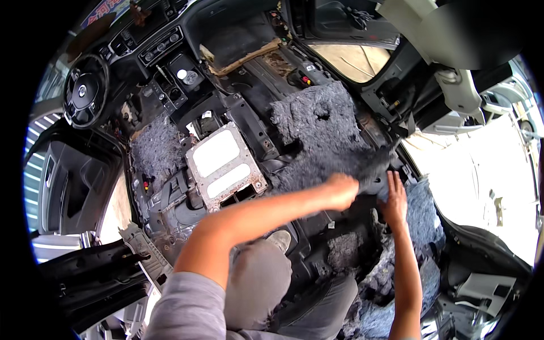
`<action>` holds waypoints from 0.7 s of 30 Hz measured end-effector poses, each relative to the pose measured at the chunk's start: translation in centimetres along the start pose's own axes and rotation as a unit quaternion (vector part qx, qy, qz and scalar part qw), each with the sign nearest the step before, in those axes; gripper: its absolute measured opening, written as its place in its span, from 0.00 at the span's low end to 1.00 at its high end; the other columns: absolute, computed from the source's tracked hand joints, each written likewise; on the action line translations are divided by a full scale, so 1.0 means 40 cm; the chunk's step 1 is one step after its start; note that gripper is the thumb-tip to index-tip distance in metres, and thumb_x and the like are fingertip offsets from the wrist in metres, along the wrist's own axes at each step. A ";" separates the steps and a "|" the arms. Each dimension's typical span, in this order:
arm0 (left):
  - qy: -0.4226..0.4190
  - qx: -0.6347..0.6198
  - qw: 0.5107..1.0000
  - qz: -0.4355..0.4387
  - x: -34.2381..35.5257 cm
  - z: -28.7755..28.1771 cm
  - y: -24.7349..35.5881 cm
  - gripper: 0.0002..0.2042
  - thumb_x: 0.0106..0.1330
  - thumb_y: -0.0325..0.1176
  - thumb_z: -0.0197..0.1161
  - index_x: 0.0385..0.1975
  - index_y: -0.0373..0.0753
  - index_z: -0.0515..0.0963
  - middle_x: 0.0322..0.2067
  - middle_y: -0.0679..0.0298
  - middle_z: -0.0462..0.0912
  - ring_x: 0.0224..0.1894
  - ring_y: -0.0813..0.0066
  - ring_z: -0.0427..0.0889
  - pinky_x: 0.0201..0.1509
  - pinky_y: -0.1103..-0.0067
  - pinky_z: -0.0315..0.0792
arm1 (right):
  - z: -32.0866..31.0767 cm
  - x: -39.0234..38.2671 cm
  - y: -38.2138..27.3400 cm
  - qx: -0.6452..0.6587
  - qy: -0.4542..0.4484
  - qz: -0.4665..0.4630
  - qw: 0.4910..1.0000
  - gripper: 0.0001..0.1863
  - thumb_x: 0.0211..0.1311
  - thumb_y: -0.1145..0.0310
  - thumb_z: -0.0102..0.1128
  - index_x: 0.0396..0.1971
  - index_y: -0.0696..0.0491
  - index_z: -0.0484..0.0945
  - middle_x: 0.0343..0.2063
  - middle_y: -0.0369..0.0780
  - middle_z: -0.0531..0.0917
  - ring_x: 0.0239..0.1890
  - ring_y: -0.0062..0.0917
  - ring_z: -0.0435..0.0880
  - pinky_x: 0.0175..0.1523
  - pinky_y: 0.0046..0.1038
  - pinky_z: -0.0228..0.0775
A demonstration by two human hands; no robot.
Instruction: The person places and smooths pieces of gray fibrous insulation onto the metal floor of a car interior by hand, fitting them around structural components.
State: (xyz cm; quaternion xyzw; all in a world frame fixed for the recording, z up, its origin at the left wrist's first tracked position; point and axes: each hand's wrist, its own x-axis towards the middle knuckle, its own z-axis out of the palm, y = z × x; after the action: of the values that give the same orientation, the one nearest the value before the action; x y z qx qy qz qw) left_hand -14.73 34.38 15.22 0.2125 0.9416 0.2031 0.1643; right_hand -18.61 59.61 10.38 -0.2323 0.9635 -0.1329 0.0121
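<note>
My left hand (341,191) is closed in a fist over the car's stripped floor. From it a dark grey strip (377,163), partly smeared, reaches up toward the door sill; its kind is not clear. My right hand (395,198) lies with fingers stretched out on a black and grey surface by the sill, just right of the fist. Beyond the fist spreads a grey felt pad (317,116) with a hole in it. Blue-grey felt padding (422,212) lies beside and beneath my right forearm.
A metal box with white labels (225,161) sits on the floor left of my hands. Ahead are the centre console (178,76) and the steering wheel (86,90). Another felt pad (157,146) lies on the driver's side. A pale pillar trim (456,93) hangs at upper right.
</note>
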 end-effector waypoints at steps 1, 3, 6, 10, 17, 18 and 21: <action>0.014 -0.001 1.000 -0.007 0.006 0.079 0.002 0.13 0.56 0.35 0.67 0.32 0.30 0.81 0.34 0.46 0.85 0.40 0.50 0.86 0.43 0.60 0.80 | 0.018 0.025 -0.027 -0.044 -0.023 -0.039 0.998 0.55 0.43 0.75 0.75 0.73 0.47 0.53 0.72 0.47 0.59 0.72 0.45 0.59 0.72 0.40 0.57; 0.002 -0.006 1.000 -0.013 0.009 0.194 0.012 0.12 0.57 0.33 0.65 0.35 0.30 0.80 0.38 0.47 0.84 0.44 0.51 0.85 0.45 0.62 0.79 | 0.089 0.034 -0.028 -0.076 -0.086 -0.088 0.989 0.47 0.45 0.73 0.73 0.69 0.43 0.63 0.69 0.44 0.64 0.71 0.42 0.61 0.72 0.43 0.56; 0.011 -0.006 1.000 0.000 0.028 0.301 0.043 0.12 0.57 0.28 0.61 0.40 0.30 0.79 0.44 0.47 0.82 0.47 0.54 0.82 0.47 0.63 0.78 | 0.216 0.021 0.058 -0.123 -0.145 -0.109 0.976 0.33 0.50 0.72 0.67 0.61 0.43 0.73 0.63 0.42 0.72 0.69 0.40 0.65 0.70 0.44 0.58; -0.023 -0.049 0.998 -0.027 0.010 0.335 0.042 0.14 0.59 0.32 0.64 0.41 0.31 0.77 0.44 0.48 0.81 0.50 0.52 0.81 0.50 0.62 0.76 | 0.269 -0.008 0.053 -0.100 -0.149 -0.102 0.978 0.26 0.54 0.73 0.60 0.56 0.44 0.77 0.57 0.41 0.76 0.66 0.39 0.68 0.70 0.44 0.58; -0.020 -0.114 0.993 0.022 -0.030 0.263 0.103 0.23 0.59 0.37 0.69 0.48 0.30 0.68 0.45 0.47 0.77 0.51 0.48 0.79 0.53 0.59 0.74 | 0.111 -0.059 0.028 -0.061 -0.075 -0.082 0.992 0.28 0.55 0.75 0.55 0.59 0.45 0.76 0.62 0.43 0.74 0.68 0.43 0.67 0.72 0.46 0.55; -0.009 -0.130 0.991 0.037 -0.030 0.240 0.117 0.23 0.59 0.37 0.69 0.47 0.30 0.68 0.45 0.47 0.77 0.51 0.48 0.79 0.53 0.59 0.74 | 0.078 -0.070 0.030 -0.048 -0.068 -0.073 0.994 0.28 0.55 0.75 0.54 0.59 0.46 0.76 0.62 0.43 0.75 0.67 0.43 0.68 0.72 0.46 0.55; -0.013 -0.150 0.987 0.054 -0.019 0.217 0.150 0.24 0.58 0.39 0.69 0.46 0.30 0.67 0.45 0.46 0.77 0.51 0.47 0.79 0.53 0.59 0.74 | 0.016 -0.085 0.042 -0.061 -0.061 -0.070 0.994 0.28 0.55 0.76 0.53 0.59 0.47 0.76 0.62 0.43 0.75 0.68 0.42 0.67 0.72 0.46 0.55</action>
State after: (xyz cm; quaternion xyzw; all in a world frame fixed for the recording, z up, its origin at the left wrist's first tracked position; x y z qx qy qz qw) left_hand -8.65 41.73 10.60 0.2382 0.8855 0.3479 0.1950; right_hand -16.28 62.43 9.19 -0.3068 0.9487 -0.0600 0.0472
